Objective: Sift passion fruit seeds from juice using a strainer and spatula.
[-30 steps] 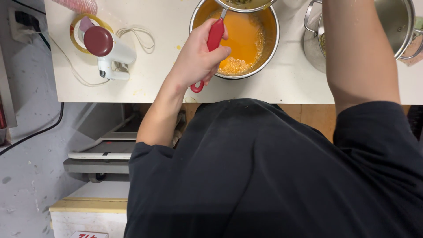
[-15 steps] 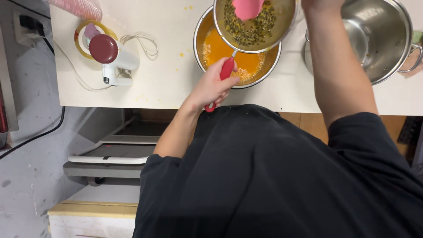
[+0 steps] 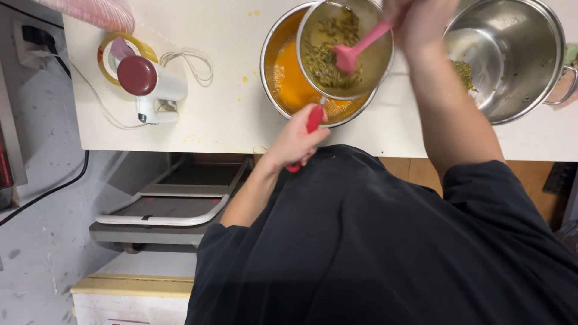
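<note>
1. The left hand (image 3: 296, 139) is clenched around the red handle (image 3: 312, 123) of a round metal mesh sieve (image 3: 344, 51), holding it over a steel bowl of orange liquid (image 3: 288, 84) that sits on the pale worktop (image 3: 229, 114).
2. The right hand (image 3: 418, 21) grips a pink silicone spatula (image 3: 356, 49); its blade presses into the dark seeds and pulp (image 3: 328, 57) lying in the sieve.
3. Judging by the bowl, a good amount of orange liquid has already been strained through; it looks well filled under the sieve.
4. What remains in the sieve is mostly seeds, so that batch seems near its end.
5. To the right, a large stainless steel pot (image 3: 512, 57) has only a small clump of greenish residue on its inner wall, so little seems left to strain.
6. A white hand mixer with a dark red cap (image 3: 147, 84) lies at the left of the worktop, its cord coiled beside it.
</note>
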